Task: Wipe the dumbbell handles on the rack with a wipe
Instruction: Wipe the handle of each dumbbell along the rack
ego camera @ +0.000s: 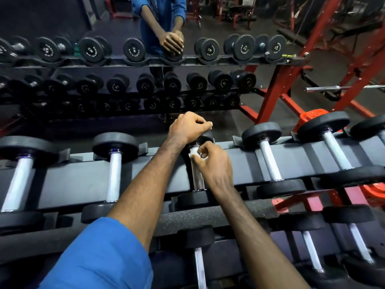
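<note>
On the black metal rack (145, 176), midway along its top tier, a knurled chrome dumbbell handle (196, 176) lies between black rubber heads. The right hand (214, 163) pinches a small white wipe (193, 151) against its far end; the left hand (187, 128), fingers curled, grips the far head (206, 136).

Both forearms reach forward from the lower edge of the view. Left hand (188, 127), farther out, is curled, knuckles up. Right hand (214, 163) lies just behind it, fingertips (198, 156) pinched together, wrist bent slightly inward.
</note>
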The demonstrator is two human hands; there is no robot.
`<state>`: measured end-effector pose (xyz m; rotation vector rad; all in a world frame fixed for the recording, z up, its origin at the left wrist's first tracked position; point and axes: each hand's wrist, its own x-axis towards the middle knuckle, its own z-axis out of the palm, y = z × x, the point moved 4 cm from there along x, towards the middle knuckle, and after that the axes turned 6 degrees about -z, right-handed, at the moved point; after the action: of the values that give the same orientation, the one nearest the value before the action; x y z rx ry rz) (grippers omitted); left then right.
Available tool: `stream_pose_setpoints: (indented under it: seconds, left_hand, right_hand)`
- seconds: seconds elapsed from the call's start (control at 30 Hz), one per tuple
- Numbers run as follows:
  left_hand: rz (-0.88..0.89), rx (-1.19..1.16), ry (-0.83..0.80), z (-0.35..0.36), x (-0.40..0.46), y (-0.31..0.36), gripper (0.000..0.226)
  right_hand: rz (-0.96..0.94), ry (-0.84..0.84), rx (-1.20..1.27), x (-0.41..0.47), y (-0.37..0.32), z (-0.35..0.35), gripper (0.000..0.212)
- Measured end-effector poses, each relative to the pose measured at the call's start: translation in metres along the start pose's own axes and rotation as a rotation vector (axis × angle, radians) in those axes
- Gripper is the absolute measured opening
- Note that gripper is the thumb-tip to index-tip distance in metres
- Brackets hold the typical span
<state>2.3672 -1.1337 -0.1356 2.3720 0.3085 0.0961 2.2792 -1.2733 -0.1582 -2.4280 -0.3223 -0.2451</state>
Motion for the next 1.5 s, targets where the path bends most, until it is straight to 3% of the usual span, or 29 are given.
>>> stream_pose_setpoints:
  seconds: [0.17,0.3,0.4,0.53,0.73,0.87,1.07,1.23,1.3,1.4,1.5]
  left_hand:
    - [-0.007,0.011,0.011,-0.002,-0.004,0.000,0.026]
    - [-0.013,0.033,0.007,-0.003,-0.012,0.007,0.031]
    - [0.006,-0.104,0.009,-0.011,-0.022,0.006,0.033]
    - [0.027,-0.213,0.053,-0.039,-0.043,-0.009,0.031]
    - [0.076,-0.148,0.161,-0.090,-0.058,-0.053,0.013]
    - [0.100,-0.102,0.221,-0.121,-0.065,-0.080,0.010]
    - [0.116,0.118,0.201,-0.167,-0.061,-0.134,0.025]
    - [0.125,0.124,0.041,-0.183,-0.047,-0.172,0.042]
    - [0.165,0.138,-0.024,-0.178,-0.043,-0.171,0.042]
    - [0.217,0.161,-0.093,-0.170,-0.038,-0.163,0.031]
    - [0.242,0.103,-0.135,-0.164,-0.037,-0.165,0.034]
  right_hand:
    - [0.021,-0.101,0.115,-0.016,0.017,0.005,0.022]
    - [0.083,-0.058,0.298,-0.023,0.031,-0.002,0.016]
    - [0.126,-0.025,0.314,-0.022,0.029,-0.005,0.008]
    - [0.117,-0.105,0.370,-0.023,0.030,0.003,0.006]
    - [0.410,-0.264,0.921,-0.027,0.044,0.009,0.019]
    - [0.505,-0.333,1.060,-0.031,0.048,0.008,0.027]
    - [0.481,-0.101,0.909,-0.042,0.029,-0.004,0.028]
    - [0.234,0.249,0.517,-0.044,-0.032,-0.024,0.027]
    - [0.142,0.238,0.469,-0.046,-0.075,-0.012,0.025]
    - [0.038,0.123,0.506,-0.055,-0.133,0.031,0.027]
    - [-0.008,-0.008,0.453,-0.064,-0.170,0.084,0.028]
